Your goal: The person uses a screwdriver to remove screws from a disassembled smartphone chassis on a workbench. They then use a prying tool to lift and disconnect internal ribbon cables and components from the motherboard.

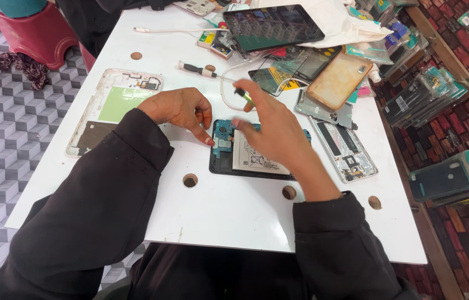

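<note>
On a white table [229,211] with several round holes in its top, an opened phone [245,161] lies flat with its back cover off, showing a blue circuit board at its left end and a white battery over most of the rest. The left hand [182,111] rests on the table just left of the phone, its fingers curled and holding nothing, with one fingertip pressed down at the phone's upper left corner beside the circuit board. The right hand [270,130] hovers over the middle of the phone, blurred, with its fingertips pinched around a small dark tool [244,94] with a greenish tip that points up and away from the phone; what kind of tool it is cannot be told. Both arms wear black sleeves. To the left of the left hand lies a large white tablet back shell [113,108] with a pale green patch inside. Beyond the hands a screwdriver [198,69] with a black handle lies on the table, near a thin white cable [170,29]. Farther back sits a dark tablet [272,26], screen up, on a heap of packets and parts. To the right of the phone lie a tan phone case [339,79] and a silver phone frame [344,147], just beside each other.
</note>
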